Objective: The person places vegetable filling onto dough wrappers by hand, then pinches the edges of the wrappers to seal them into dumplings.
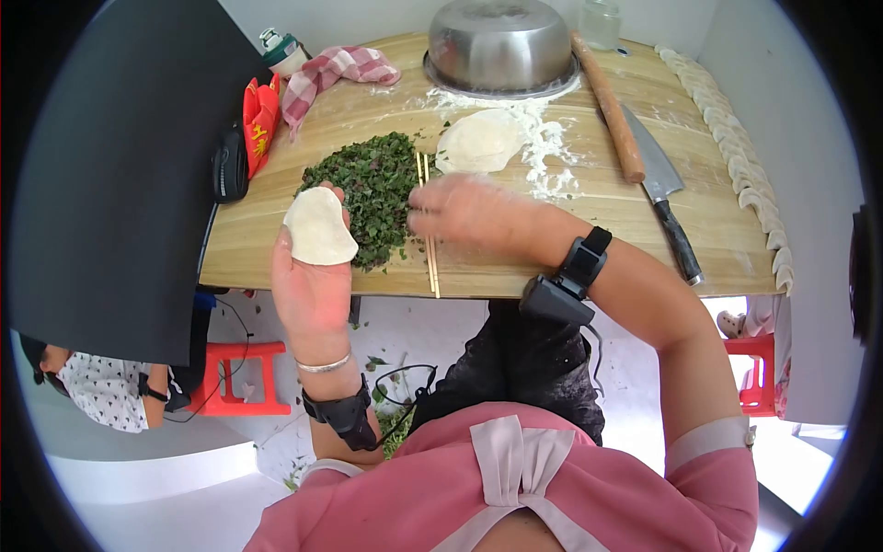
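Observation:
My left hand (313,299) is palm up in front of the wooden table, with a round white dumpling wrapper (320,227) lying across its palm and fingers. My right hand (478,216) is smeared by motion over the table, its fingertips beside a pair of wooden chopsticks (430,253). Between the hands spreads a heap of chopped dark green leaves (372,189). Just beyond my right hand, more flat wrappers (480,141) lie stacked on the floured wood.
A steel basin (501,46) sits upside down at the back. To its right are a rolling pin (607,106) and a cleaver (655,156). Folded dumplings (736,152) line the right edge. A checked cloth (336,75) and a red packet (261,124) lie at left.

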Available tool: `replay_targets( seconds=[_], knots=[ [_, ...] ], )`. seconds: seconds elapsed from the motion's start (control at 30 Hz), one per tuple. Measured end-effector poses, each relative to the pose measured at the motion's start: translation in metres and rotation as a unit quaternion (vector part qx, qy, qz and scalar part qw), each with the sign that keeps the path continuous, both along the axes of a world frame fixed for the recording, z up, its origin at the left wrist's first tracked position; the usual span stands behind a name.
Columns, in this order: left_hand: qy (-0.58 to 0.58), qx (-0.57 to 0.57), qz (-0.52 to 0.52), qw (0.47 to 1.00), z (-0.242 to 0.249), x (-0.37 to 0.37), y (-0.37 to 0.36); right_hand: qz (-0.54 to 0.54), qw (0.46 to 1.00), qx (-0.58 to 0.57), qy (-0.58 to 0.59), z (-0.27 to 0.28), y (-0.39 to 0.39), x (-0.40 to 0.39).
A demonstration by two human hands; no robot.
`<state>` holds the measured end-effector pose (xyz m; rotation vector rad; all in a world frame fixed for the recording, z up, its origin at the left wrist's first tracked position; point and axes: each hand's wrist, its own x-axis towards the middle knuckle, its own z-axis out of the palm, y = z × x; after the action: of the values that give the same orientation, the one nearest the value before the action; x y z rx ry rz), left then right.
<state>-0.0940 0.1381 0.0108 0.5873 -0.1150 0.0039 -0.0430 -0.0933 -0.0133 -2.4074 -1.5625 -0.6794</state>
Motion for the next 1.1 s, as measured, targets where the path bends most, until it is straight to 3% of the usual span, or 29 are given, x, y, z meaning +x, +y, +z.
replay_targets(
  seconds=[0.07, 0.13, 0.27, 0.4, 0.57, 0.7, 0.77, 0.8, 0.87, 1.0, 1.1],
  knots=[
    [0.008, -0.004, 0.001, 1.000, -0.001, -0.001, -0.001, -0.026, 0.998, 0.063, -0.009, 0.001, -0.010, 0.016],
    [0.022, -0.013, 0.005, 1.000, -0.006, -0.005, -0.003, -0.212, 0.966, 0.147, 0.029, 0.002, -0.026, 0.028],
    [0.029, 0.004, 0.004, 1.000, -0.008, -0.012, -0.001, -0.171, 0.973, 0.131, 0.079, -0.005, -0.044, 0.027],
    [0.047, 0.006, 0.015, 0.999, -0.008, -0.019, 0.003, -0.155, 0.979, 0.121, 0.045, -0.007, -0.035, 0.027],
    [0.010, 0.021, -0.002, 1.000, -0.015, -0.022, 0.020, -0.251, 0.963, 0.096, -0.019, -0.012, -0.036, 0.037],
    [-0.011, 0.010, -0.017, 1.000, -0.016, -0.024, 0.028, -0.256, 0.960, 0.114, -0.002, -0.006, -0.036, 0.032],
    [0.006, 0.010, 0.006, 1.000, -0.011, -0.030, 0.030, -0.157, 0.979, 0.106, 0.068, 0.004, -0.037, 0.026],
    [0.023, 0.015, 0.031, 0.999, -0.008, -0.032, 0.030, -0.157, 0.980, 0.099, 0.066, 0.009, -0.037, 0.021],
    [0.017, 0.006, 0.040, 0.999, -0.008, -0.037, 0.038, -0.125, 0.973, -0.018, 0.194, 0.014, -0.033, 0.007],
    [0.003, 0.000, 0.049, 0.999, -0.011, -0.044, 0.049, -0.156, 0.968, -0.068, 0.185, 0.007, -0.023, 0.003],
    [0.001, -0.002, 0.042, 0.999, -0.010, -0.047, 0.051, -0.096, 0.988, -0.025, 0.118, -0.005, -0.010, 0.021]
  ],
)
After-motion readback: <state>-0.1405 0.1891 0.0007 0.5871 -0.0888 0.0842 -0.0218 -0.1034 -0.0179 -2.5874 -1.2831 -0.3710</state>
